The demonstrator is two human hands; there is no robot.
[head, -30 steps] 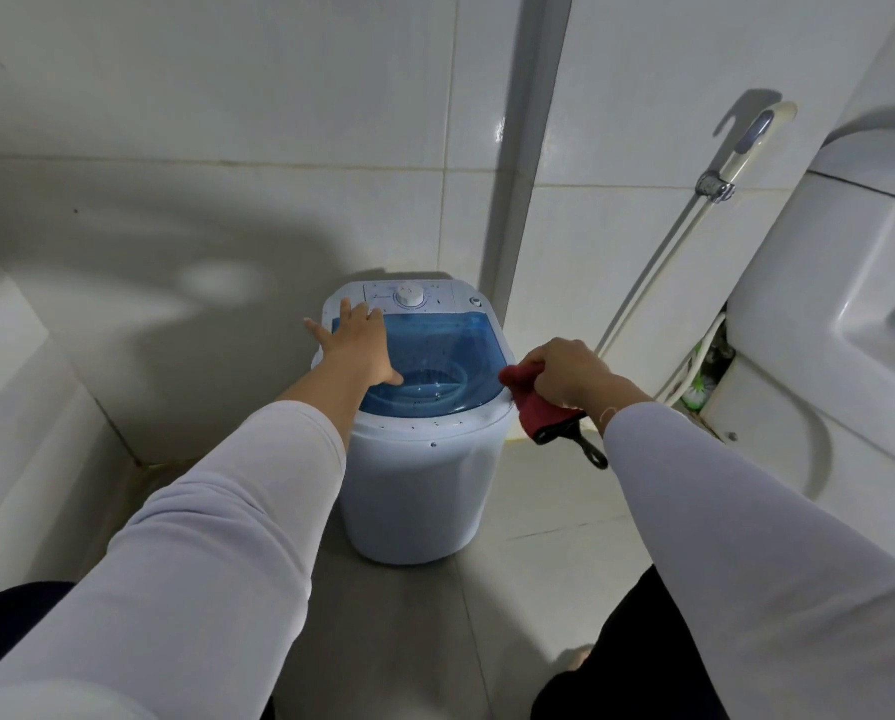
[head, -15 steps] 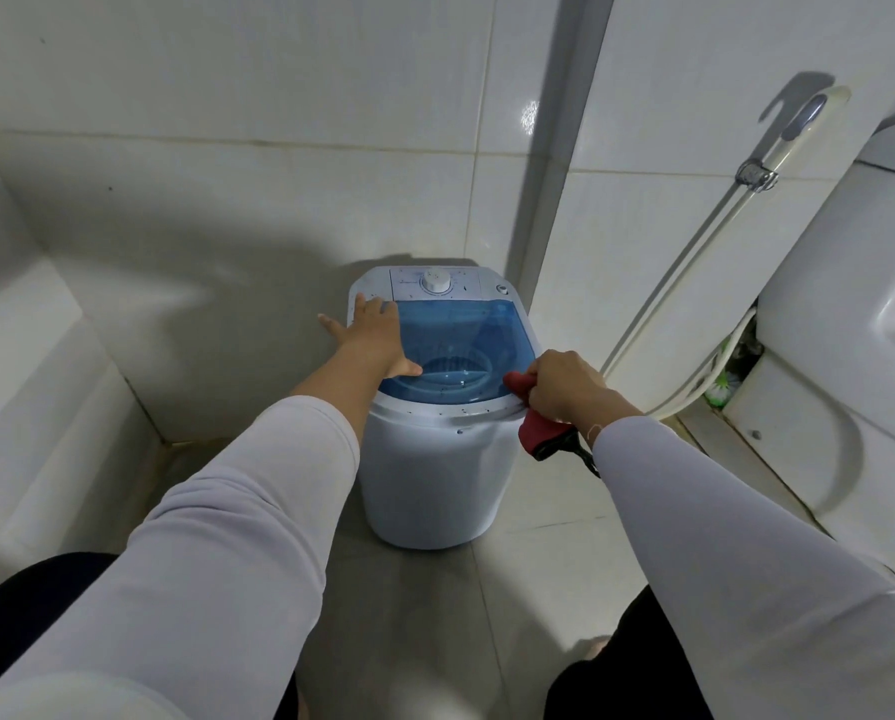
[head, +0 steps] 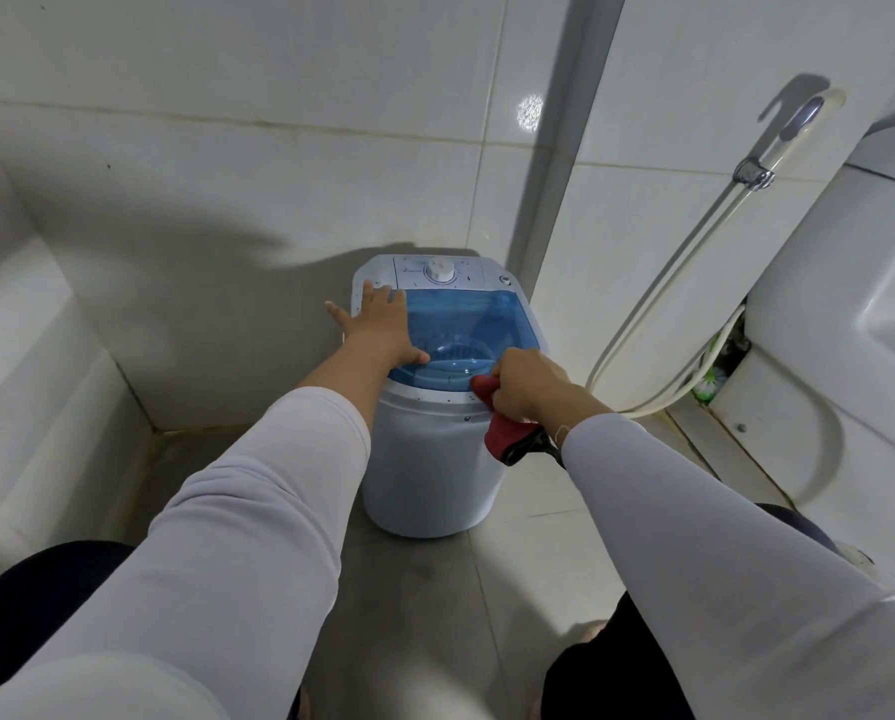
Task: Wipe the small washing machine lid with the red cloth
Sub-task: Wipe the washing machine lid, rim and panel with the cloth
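Note:
A small white washing machine stands on the floor against the tiled wall. Its lid is clear blue plastic, with a white dial on the panel behind it. My left hand rests flat on the lid's left side, fingers spread. My right hand grips a red cloth with a black edge at the lid's front right corner. The cloth's top touches the lid rim and the rest hangs down below my fist.
A toilet fills the right side. A bidet sprayer hangs on the wall with its hose looping down beside the machine. A white ledge runs along the left. Grey floor tiles lie between my knees.
My right hand has brought the red cloth leftward from beside the machine onto the lid's front right corner. My left hand stays flat on the lid. The camera has shifted a little.

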